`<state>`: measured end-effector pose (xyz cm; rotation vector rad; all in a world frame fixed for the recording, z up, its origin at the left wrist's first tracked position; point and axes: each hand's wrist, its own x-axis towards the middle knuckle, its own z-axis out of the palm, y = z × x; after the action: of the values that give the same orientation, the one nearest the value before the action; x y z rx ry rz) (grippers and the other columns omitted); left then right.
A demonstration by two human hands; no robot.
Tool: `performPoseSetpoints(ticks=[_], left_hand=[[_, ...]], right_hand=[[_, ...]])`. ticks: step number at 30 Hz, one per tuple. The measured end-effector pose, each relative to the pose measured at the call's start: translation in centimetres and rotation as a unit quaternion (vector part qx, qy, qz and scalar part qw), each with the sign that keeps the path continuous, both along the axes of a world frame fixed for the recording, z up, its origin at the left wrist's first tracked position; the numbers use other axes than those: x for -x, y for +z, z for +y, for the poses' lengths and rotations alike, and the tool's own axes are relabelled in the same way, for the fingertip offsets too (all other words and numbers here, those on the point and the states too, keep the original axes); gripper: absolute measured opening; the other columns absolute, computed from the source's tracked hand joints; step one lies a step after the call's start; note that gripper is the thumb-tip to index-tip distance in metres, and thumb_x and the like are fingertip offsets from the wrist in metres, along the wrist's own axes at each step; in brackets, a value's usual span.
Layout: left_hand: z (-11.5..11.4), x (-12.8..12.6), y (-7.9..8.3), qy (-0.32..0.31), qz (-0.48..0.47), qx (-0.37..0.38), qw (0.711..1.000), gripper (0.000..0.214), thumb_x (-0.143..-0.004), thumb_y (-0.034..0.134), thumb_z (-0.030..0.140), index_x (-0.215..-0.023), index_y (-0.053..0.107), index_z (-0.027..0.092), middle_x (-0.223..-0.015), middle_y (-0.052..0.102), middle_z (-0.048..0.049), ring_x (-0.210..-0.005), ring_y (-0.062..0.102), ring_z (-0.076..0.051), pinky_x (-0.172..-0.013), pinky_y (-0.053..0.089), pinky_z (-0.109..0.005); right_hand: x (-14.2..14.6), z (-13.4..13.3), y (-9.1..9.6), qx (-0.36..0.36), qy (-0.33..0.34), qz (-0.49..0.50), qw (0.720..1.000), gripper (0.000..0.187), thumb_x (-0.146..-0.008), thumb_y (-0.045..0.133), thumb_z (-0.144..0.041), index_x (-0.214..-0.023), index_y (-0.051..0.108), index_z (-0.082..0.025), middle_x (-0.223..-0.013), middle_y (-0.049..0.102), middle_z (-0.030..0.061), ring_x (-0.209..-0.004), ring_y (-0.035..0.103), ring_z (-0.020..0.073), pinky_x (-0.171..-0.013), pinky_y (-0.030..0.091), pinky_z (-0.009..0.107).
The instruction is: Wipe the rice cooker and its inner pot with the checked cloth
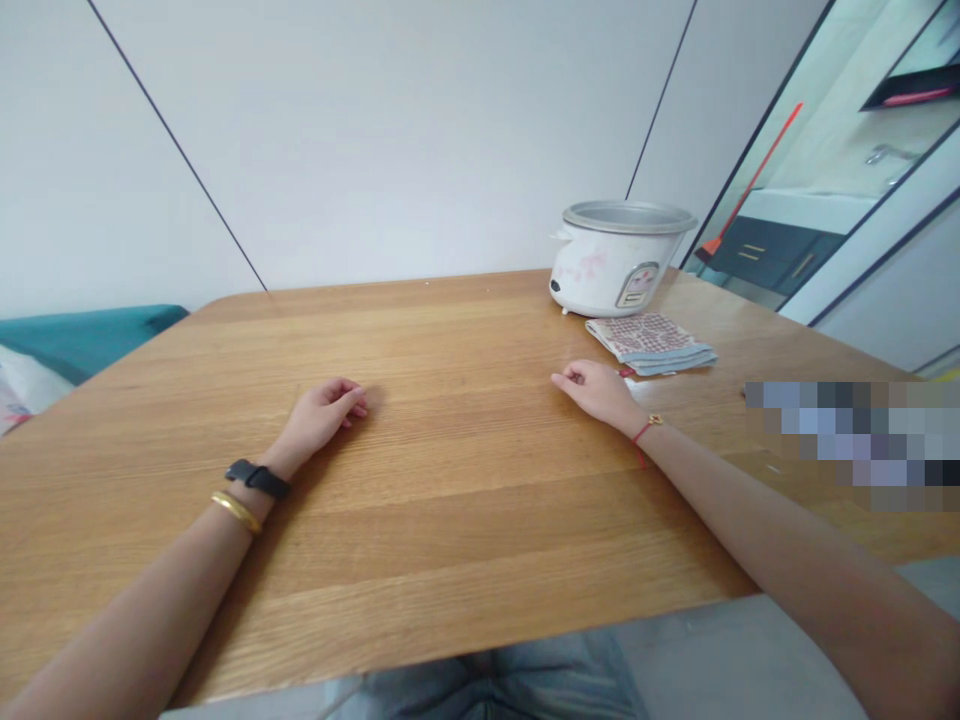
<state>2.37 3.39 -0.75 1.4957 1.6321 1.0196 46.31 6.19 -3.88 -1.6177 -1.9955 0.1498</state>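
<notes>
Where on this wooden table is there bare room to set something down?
The broadest bare patch of table lies between the left hand and right hand, running back toward the wall. Another lies between the left forearm and the table's left edge. It's crowded at the right, where the folded cloth and white cooker sit beyond the right hand.

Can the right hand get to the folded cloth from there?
Probably yes: the right hand is close to the cloth. A small red thing between them looks too little to block it, and the rice cooker stands behind.
</notes>
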Motion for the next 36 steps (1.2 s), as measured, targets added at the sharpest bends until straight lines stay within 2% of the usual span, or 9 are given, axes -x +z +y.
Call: performPoseSetpoints(ticks=[36], left_hand=[[0.00, 0.05, -0.15, -0.006, 0.003, -0.008, 1.000, 0.037, -0.068, 0.070, 0.054, -0.078, 0.061, 0.020, -0.075, 0.071, -0.0047, -0.069, 0.067, -0.019, -0.057, 0.048, -0.027]], right_hand=[[-0.12, 0.08, -0.17, -0.002, 0.007, -0.005, 1.000, 0.036, -0.091, 0.052, -0.048, -0.067, 0.057, -0.021, -0.074, 0.064, 0.0039, -0.070, 0.056, 0.0183, -0.064, 0.033, 0.031]])
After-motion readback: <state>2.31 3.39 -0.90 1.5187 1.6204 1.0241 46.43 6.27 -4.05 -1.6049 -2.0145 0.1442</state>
